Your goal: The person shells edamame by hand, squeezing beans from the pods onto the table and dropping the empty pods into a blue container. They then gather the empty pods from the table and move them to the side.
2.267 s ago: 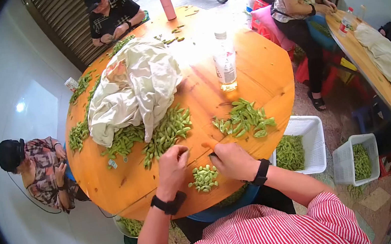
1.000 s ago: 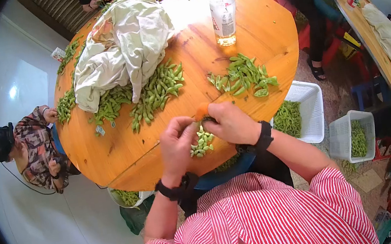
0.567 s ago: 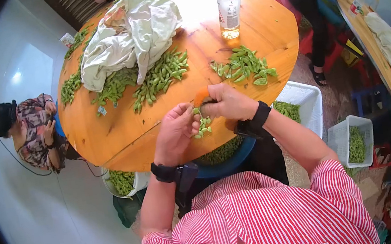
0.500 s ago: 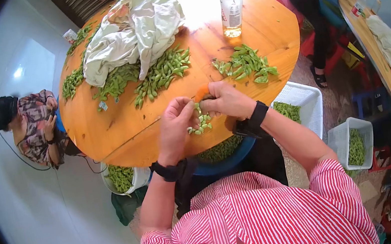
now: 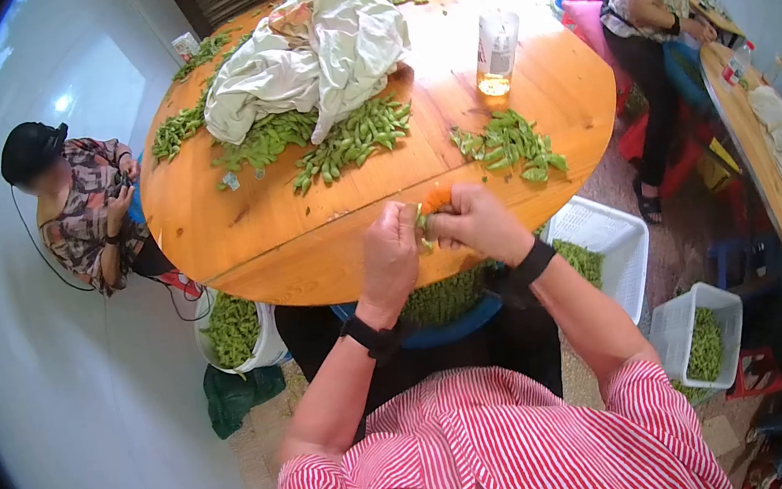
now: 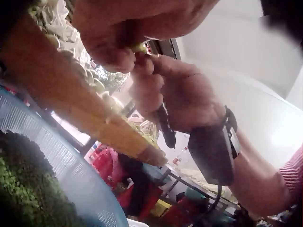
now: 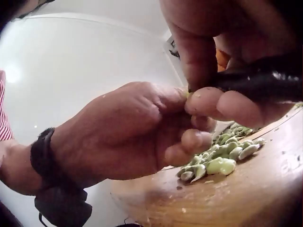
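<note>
At the near edge of the wooden table, my two hands meet fingertip to fingertip. My left hand (image 5: 391, 257) pinches a small green bean pod (image 5: 420, 218), mostly hidden by the fingers. My right hand (image 5: 484, 220) grips a slim tool with a black handle (image 7: 258, 85); its working end is hidden at the pod. An orange cover (image 5: 437, 199) wraps a finger of the right hand. In the right wrist view, shelled pale-green beans (image 7: 221, 165) lie on the tabletop just beyond the fingers.
Green pods (image 5: 355, 140) lie beside a white cloth (image 5: 360, 37); a smaller pod pile (image 5: 513, 147) sits right, near a bottle (image 5: 496, 52). Below the table edge are a blue tub (image 5: 482, 314) and a white basket (image 5: 620, 256). Other people work around the tables.
My hands were apart over the table 2.3 seconds ago; now they meet at the pod. The head view has shifted, and the hands now cover most of the shelled beans.
</note>
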